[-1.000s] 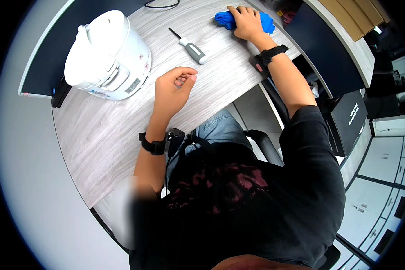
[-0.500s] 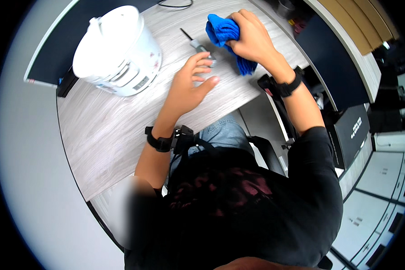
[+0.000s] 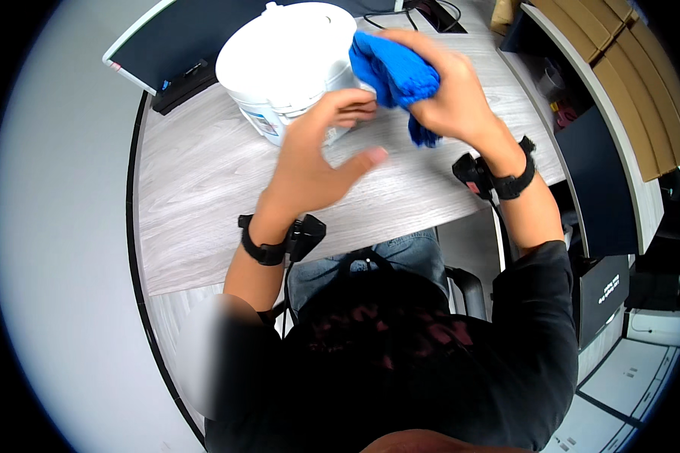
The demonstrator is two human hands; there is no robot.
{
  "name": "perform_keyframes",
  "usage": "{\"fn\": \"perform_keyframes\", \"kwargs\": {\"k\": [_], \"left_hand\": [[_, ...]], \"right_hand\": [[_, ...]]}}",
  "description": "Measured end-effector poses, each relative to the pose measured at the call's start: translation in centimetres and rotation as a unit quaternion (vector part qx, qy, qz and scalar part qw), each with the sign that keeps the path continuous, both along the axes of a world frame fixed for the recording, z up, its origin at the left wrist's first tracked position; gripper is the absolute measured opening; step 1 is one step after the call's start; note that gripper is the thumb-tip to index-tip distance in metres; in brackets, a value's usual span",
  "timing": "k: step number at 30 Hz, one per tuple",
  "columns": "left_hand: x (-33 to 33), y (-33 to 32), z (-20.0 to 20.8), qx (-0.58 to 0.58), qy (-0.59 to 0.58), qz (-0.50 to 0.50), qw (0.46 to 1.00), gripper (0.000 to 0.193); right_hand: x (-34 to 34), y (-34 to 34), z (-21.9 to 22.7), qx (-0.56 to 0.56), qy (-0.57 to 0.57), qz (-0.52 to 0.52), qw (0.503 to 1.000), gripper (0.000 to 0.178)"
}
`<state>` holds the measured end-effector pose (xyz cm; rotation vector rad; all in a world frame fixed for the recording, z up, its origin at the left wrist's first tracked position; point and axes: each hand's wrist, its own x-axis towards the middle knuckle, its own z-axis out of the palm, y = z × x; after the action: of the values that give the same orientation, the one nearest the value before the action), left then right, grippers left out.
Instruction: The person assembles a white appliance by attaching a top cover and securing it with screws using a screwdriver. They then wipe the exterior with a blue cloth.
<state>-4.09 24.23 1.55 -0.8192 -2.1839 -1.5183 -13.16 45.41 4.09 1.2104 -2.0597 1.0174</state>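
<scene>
My right hand (image 3: 455, 94) grips a bunched blue cloth (image 3: 389, 68) above the far part of the desk, with one end of the cloth hanging down. Left of it, my left hand (image 3: 313, 155) is held up, fingers apart and thumb out, with nothing in it. A white rice cooker (image 3: 287, 57) with a rounded lid stands beyond my left hand, which covers part of its front. The cloth comes close to the cooker's right side; I cannot tell whether they touch. The grey-handled screwdriver seen earlier is out of sight now.
The light wood-grain desk (image 3: 193, 204) is backed by a dark partition (image 3: 196, 45). A long black object (image 3: 185, 89) lies left of the cooker. Black cables (image 3: 389, 16) lie at the back. Cardboard boxes (image 3: 642, 98) and a clear cup (image 3: 551, 79) are at the right.
The view has shifted, so the cooker appears farther right. My left hand looks nearer the cooker's front and still open. My right hand keeps the cloth, now turned and close to the left hand.
</scene>
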Motion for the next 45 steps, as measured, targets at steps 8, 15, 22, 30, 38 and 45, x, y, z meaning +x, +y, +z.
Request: {"fn": "perform_keyframes", "kwargs": {"k": [8,15,22,30,38,45], "left_hand": [[-4.0,-5.7,0.1,-0.138,0.146,0.311,0.929,0.088],[-5.6,-4.7,-1.0,-0.226,0.221,0.351,0.881,0.104],[-6.9,-3.7,-1.7,-0.205,0.245,0.420,0.850,0.096],[-7.7,-4.3,-2.0,-0.168,0.267,0.387,0.867,0.086],[-6.2,-5.3,-1.4,-0.203,0.235,0.346,0.885,0.087],[-5.7,-5.8,-1.2,-0.218,0.223,0.330,0.891,0.091]], "right_hand": [[-8.5,-7.8,2.2,0.112,0.198,-0.108,0.968,0.049],[-7.4,-9.3,3.1,0.262,0.159,-0.100,0.947,0.048],[-5.9,-7.4,3.9,0.272,0.218,-0.028,0.937,0.042],[-3.9,-6.7,4.2,0.279,0.249,-0.011,0.927,0.030],[-6.7,-8.0,4.0,0.255,0.298,-0.046,0.919,0.028],[-7.5,-8.3,4.6,0.276,0.253,-0.017,0.927,0.030]]}}
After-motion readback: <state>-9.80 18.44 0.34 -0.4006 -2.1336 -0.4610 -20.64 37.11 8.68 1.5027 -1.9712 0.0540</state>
